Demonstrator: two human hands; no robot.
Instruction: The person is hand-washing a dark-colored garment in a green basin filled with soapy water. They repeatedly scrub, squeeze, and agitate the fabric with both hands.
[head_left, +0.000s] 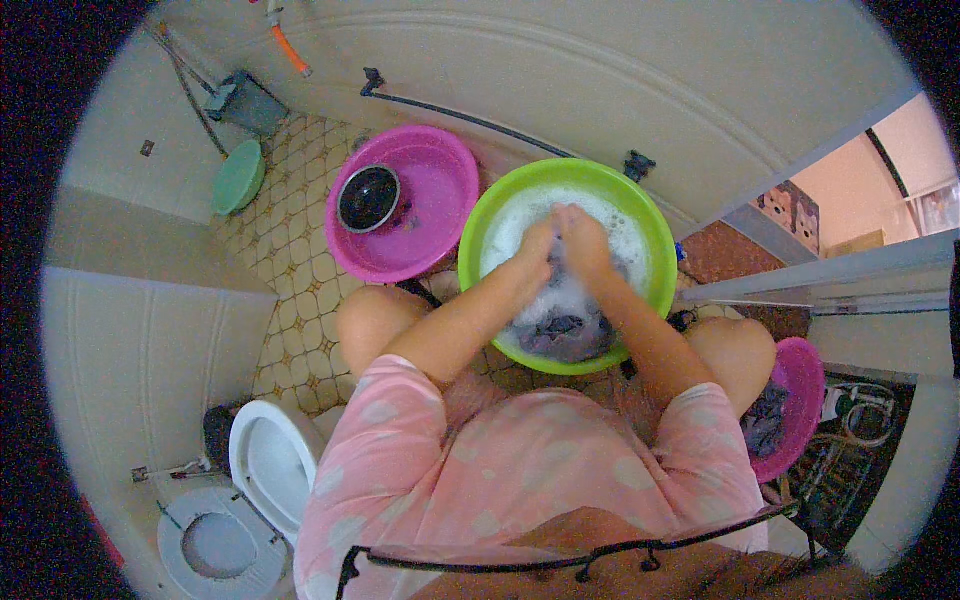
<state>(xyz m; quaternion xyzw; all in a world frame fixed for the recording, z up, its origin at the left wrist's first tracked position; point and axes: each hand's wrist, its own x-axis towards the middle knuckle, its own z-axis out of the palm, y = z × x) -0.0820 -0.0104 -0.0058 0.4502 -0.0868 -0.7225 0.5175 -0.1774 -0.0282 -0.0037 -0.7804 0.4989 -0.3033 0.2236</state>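
Observation:
A round lime-green basin (665, 259) stands before me, with white suds and wet grey-purple cloth (566, 337) inside. Over the suds, my left hand (540, 244) and my right hand (585, 238) are pressed close together, their fingers bent. Part of the wet cloth shows between and just below them, gripped by both hands; motion blur hides the exact hold of the fingers. More cloth lies bunched at the basin's near side. To the left, a pink basin (442, 180) stands beside the green one and holds a dark round bowl (368, 199) with a pale rim.
A second pink basin (806, 405) with dark cloth is at my right, beside a dark crate (847, 457). A toilet (274, 457) is at lower left. A green basin (240, 178) leans by the left wall. A black rail (472, 120) runs along the far wall; a doorway opens at right.

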